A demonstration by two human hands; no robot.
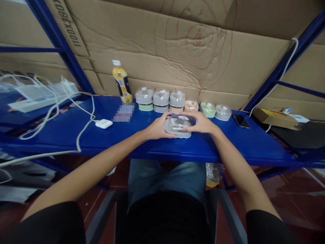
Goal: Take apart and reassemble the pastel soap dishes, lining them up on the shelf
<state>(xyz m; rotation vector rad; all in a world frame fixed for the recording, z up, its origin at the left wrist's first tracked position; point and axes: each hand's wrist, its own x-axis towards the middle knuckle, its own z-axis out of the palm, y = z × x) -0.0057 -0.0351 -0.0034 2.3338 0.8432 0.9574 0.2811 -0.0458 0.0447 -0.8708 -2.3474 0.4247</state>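
A small grey lidded box (pixel 176 130) with a clear domed top sits near the front of the blue table, between my hands. My left hand (pixel 157 128) is curled round its left side, thumb along the near edge. From the right, my right hand (pixel 201 122) grips the same box, with a thumb across the front of the lid and fingers over the far side. Just behind stand similar boxes: a grey-topped stack with a green base (pixel 146 106), two more grey-topped stacks, and low single ones in peach (pixel 191 104), green (pixel 207 109) and grey (pixel 223 112).
On the left of the blue table (pixel 137 142) are a yellow bottle (pixel 123 83), a blurred-out flat item (pixel 124 112), a white earphone case (pixel 104 123) and white cables. A phone (pixel 241 120) lies at the right. Cardboard (pixel 142 51) walls the back.
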